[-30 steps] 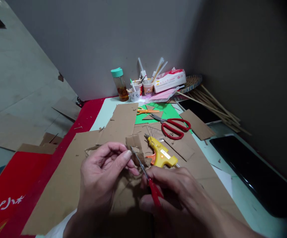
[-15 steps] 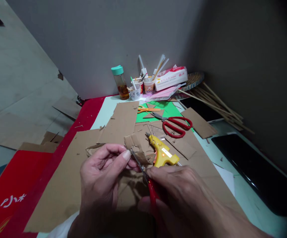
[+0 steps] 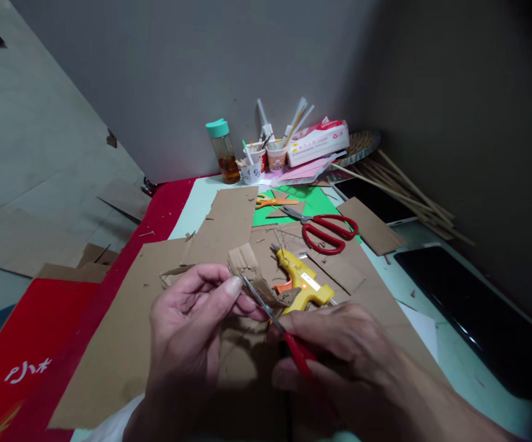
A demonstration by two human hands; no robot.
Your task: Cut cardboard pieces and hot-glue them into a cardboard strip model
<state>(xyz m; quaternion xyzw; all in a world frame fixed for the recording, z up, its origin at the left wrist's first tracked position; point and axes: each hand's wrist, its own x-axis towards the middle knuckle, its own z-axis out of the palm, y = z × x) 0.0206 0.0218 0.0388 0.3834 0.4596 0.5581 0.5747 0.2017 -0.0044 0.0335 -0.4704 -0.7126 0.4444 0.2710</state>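
Observation:
My left hand [image 3: 196, 313] pinches a small curled cardboard piece [image 3: 243, 259] between thumb and fingers. Its torn, ridged end sticks up past the fingertips, and the pinched part is hidden. In my right hand [image 3: 339, 344] are red-handled scissors [image 3: 301, 355], their blades pointing up and left against the cardboard beside my left fingertips. Just beyond the right hand lies a yellow glue gun [image 3: 306, 282] with an orange trigger. A large cardboard sheet [image 3: 118, 331] is spread beneath both hands.
A second pair of red-handled scissors [image 3: 327, 233] and orange scissors [image 3: 277, 201] lie farther back near green paper [image 3: 312, 197]. A bottle [image 3: 225, 153], paper cups [image 3: 277, 161] and a tissue pack [image 3: 318, 144] stand along the wall. At right are a black phone-like slab [image 3: 468, 319] and wooden sticks [image 3: 413, 190].
My right hand and the scissors have shifted slightly right, and the scissors' handles now spread wider. The cardboard piece has tilted a little; my left hand keeps its pinch.

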